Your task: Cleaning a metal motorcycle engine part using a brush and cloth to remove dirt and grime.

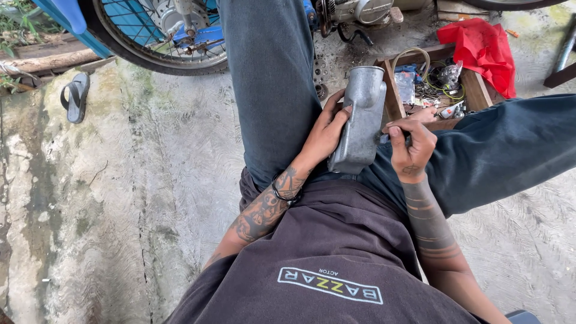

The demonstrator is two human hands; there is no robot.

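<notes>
Sitting on the concrete floor [120, 198] by the motorbike wheel [159, 36], wooden parts box [477, 90] right behind. Grey metal cover [360, 120] rests on the lap: left hand [324, 135] wrapped round its edge, right hand [411, 144] pinching something small at its side, can't tell what. Looks like fastener work; careful fingertip turning probably comes next.

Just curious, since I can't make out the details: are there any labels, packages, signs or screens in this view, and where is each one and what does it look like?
Printed label: on the dark shirt, bottom centre; slanted white-outlined rectangle, white and yellow lettering.
Small packets: in the wooden box beside the grey metal part; bluish, details unclear.
No signs or screens.
</notes>
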